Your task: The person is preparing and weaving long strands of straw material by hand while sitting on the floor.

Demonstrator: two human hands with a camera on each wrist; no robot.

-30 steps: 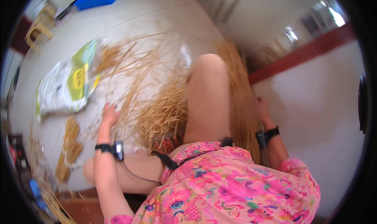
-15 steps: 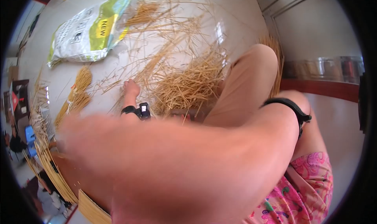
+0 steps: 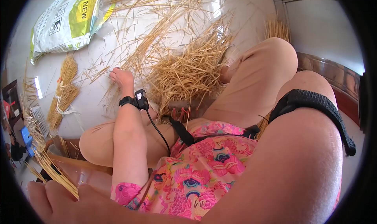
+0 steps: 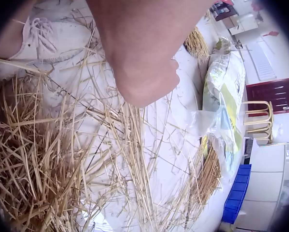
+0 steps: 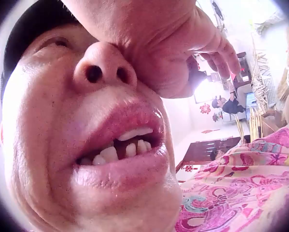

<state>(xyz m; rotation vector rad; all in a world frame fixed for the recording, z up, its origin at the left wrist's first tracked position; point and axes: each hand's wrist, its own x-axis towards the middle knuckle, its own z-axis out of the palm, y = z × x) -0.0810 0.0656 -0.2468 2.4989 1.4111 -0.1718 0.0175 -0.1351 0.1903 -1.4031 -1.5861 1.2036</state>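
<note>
Lying near L hand [image 3: 123, 79], loose straw [image 3: 184, 73] is prob. placed for easy reach; whether any's gripped can't be told. R hand [image 5: 168, 43], relaxed, is raised to face [image 5: 115, 198], well apart.

The glossy white floor [image 3: 251, 16] catches a streak of daylight [image 3: 216, 6] in the head view, and at its right edge stands a framed grey panel [image 3: 322, 24] above a dark red strip [image 3: 352, 103]. The left wrist view, turned sideways, shows a pale wooden stool [image 4: 258, 107] near a dark red panelled door [image 4: 279, 95]. In the right wrist view, red ornaments [image 5: 205, 108] hang on a pale wall [image 5: 180, 116] beside a blown-out bright patch [image 5: 205, 90].
</note>
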